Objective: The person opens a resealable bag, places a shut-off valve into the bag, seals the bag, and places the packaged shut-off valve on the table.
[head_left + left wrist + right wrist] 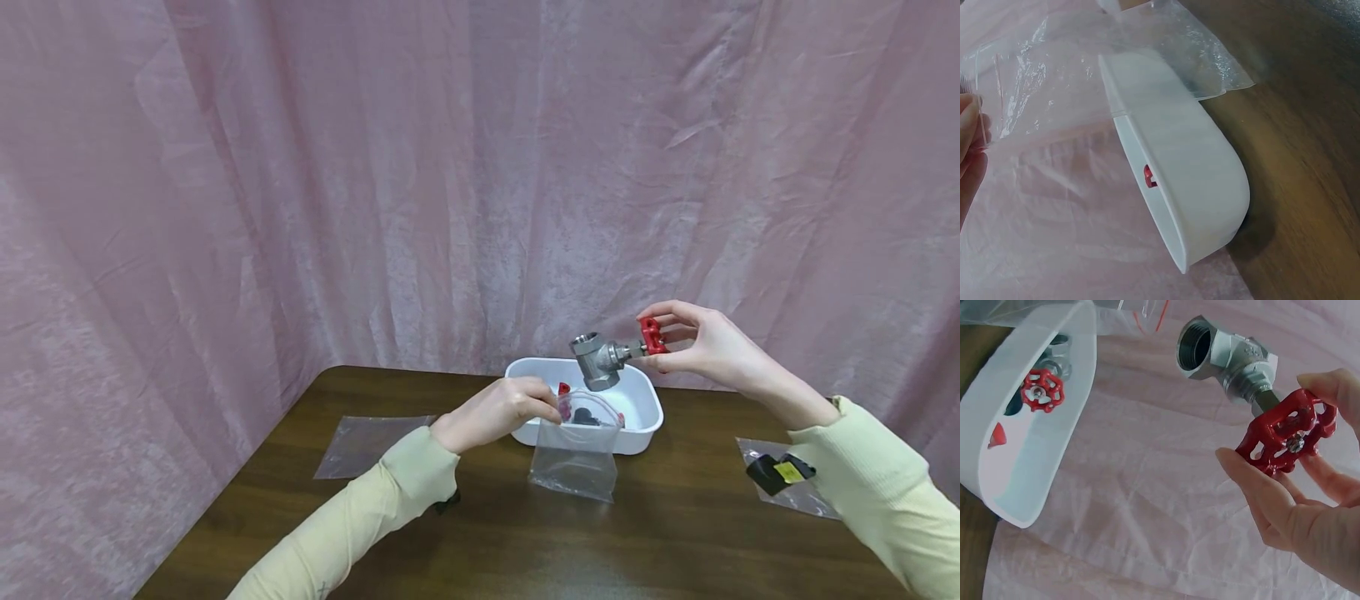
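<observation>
My right hand (693,342) grips the red handwheel (1285,434) of a silver metal gate valve (598,360), holding it raised above the right part of a white plastic tub (642,408). The valve's threaded opening shows in the right wrist view. My left hand (513,407) pinches the top edge of a clear zip bag (573,462), which hangs down in front of the tub. The bag's mouth bows apart in the head view. Inside the tub lies another valve with a red handwheel (1042,390), beside a red piece (997,435) and a dark part.
A flat clear bag (367,446) lies on the brown wooden table (480,542) at the left. Another clear bag (806,496) lies at the right, partly behind my right sleeve. A pink curtain (420,183) hangs right behind the table.
</observation>
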`<state>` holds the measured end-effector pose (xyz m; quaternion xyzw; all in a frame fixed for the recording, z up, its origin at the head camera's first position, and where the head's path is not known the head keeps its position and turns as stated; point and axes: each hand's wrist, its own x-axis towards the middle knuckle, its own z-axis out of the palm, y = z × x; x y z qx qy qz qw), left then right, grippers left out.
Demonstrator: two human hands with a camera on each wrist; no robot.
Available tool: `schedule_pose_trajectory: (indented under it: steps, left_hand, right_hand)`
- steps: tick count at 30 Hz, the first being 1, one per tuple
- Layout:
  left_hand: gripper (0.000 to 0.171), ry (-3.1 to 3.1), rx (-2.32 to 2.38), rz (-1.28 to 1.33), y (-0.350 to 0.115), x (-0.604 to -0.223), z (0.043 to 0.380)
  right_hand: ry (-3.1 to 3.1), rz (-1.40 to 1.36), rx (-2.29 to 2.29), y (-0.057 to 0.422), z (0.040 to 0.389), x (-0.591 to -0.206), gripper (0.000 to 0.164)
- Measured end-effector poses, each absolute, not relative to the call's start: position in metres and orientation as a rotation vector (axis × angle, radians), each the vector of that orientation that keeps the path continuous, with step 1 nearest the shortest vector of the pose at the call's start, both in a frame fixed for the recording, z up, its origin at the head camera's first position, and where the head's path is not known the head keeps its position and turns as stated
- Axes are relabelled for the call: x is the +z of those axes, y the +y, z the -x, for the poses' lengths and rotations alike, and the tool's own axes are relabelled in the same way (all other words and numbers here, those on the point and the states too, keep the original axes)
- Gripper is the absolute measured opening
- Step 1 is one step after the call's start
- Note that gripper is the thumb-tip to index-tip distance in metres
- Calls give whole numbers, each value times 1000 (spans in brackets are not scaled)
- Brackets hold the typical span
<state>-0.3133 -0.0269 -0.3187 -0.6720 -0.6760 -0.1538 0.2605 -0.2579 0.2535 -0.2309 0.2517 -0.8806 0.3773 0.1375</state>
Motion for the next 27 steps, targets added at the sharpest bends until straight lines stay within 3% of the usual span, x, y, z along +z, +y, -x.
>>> schedule_pose_trajectory:
  steps: [27]
  left_hand:
    - [26, -1813, -436, 1802, -28, -318, 313]
  right_hand:
    - [-2728, -890, 892, 231, 242, -241, 43]
